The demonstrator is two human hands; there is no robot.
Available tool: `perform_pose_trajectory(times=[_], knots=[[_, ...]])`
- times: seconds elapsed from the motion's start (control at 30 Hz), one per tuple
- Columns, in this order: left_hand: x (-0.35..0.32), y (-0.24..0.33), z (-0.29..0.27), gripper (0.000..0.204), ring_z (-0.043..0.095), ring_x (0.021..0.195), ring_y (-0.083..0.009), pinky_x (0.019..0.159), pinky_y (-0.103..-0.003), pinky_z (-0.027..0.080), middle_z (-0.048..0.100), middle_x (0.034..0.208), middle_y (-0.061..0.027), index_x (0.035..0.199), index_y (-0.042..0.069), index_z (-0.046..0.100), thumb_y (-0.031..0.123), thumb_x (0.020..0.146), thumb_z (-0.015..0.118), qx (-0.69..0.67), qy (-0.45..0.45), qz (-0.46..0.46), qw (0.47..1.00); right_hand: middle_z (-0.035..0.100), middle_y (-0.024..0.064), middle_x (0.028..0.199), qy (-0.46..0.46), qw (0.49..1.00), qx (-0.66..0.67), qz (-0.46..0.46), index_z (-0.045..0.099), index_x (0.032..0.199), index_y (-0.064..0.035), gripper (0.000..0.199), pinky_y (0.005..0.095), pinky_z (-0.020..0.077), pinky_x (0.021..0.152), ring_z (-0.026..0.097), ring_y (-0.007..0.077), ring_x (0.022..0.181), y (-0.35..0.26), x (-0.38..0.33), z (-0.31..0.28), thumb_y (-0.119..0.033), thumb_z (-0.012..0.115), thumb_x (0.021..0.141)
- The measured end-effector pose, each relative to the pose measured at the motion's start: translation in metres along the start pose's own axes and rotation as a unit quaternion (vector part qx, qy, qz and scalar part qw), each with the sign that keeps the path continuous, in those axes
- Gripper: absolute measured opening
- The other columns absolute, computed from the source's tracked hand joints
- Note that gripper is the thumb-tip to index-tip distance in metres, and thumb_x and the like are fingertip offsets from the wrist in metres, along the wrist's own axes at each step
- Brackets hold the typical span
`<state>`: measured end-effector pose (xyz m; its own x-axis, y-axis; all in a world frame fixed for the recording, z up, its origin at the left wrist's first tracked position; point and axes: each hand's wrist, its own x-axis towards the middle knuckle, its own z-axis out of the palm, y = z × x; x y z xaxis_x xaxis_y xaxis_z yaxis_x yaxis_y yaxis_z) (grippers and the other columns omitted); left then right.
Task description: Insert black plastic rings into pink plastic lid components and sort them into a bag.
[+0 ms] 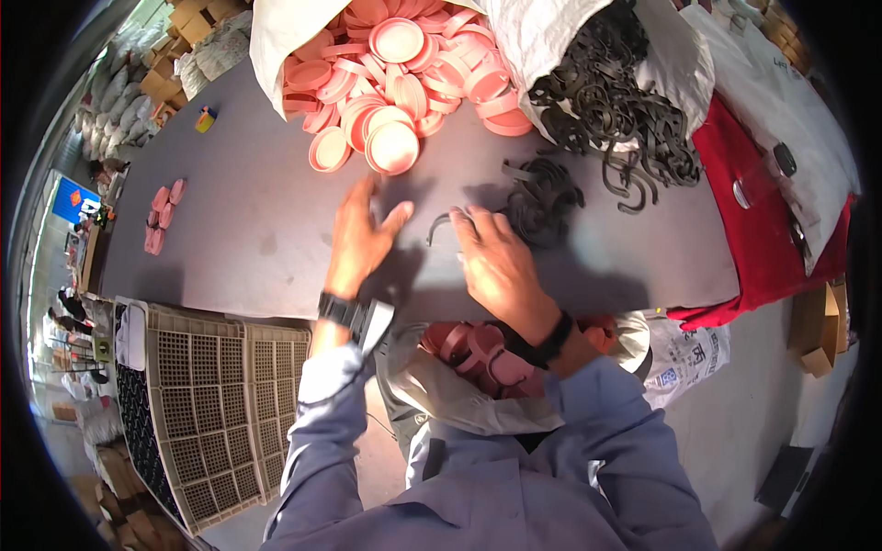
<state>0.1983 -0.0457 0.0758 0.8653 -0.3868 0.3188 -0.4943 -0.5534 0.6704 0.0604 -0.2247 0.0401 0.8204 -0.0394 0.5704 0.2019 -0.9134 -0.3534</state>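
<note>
Strip (433,229) could skid if nudged: right hand (499,269) beside it loosely curled, hold unclear; left hand (361,234) spread, seemingly empty.

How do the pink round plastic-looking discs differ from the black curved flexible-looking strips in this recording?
The pink round plastic-looking discs are broad with raised rims; the black curved flexible-looking strips are narrow bands, many hooked. The discs heap as distinct rounds, while the strips lie tangled. The discs sit left of the strips. Both spill from white sacks onto the grey table.
</note>
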Motion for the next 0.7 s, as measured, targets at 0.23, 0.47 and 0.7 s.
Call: perform_pose_trajectory(times=[0.23,0.47,0.7], knots=[[0.102,-0.081,0.055,0.083,0.05,0.141,-0.042,0.115,-0.047,0.046,0.045,0.158,-0.0239,0.15,0.014,0.053,0.02,0.077,0.091,0.233,0.026,0.111,0.966,0.059,0.0213,0.135,-0.14,0.989,-0.042,0.011,0.067,0.127,-0.0037,0.04,0.0469,0.0549,0.096,0.058,0.0367,0.12,0.002,0.02,0.062,-0.004,0.061,0.087],[0.078,-0.08,0.034,0.045,0.076,0.094,-0.028,0.086,-0.035,0.06,0.079,0.109,-0.0142,0.125,0.003,0.072,0.007,0.082,0.086,-0.178,-0.016,-0.013,0.984,0.067,0.0154,0.094,0.069,0.981,0.177,0.031,0.059,0.114,-0.006,0.03,0.0466,0.0574,0.071,0.068,0.038,0.08,0.021,-0.006,0.043,0.004,0.061,0.086],[-0.027,-0.01,0.0,0.045,0.07,0.098,-0.015,0.088,-0.034,0.06,0.074,0.105,-0.0071,0.116,0.002,0.065,0.001,0.079,0.091,-0.321,-0.13,-0.131,0.929,0.067,0.0198,0.101,0.079,0.946,0.298,0.102,0.063,0.122,-0.0026,0.035,0.0455,0.0564,0.08,0.068,0.0407,0.091,0.004,0.0,-0.024,0.007,0.058,0.089]])
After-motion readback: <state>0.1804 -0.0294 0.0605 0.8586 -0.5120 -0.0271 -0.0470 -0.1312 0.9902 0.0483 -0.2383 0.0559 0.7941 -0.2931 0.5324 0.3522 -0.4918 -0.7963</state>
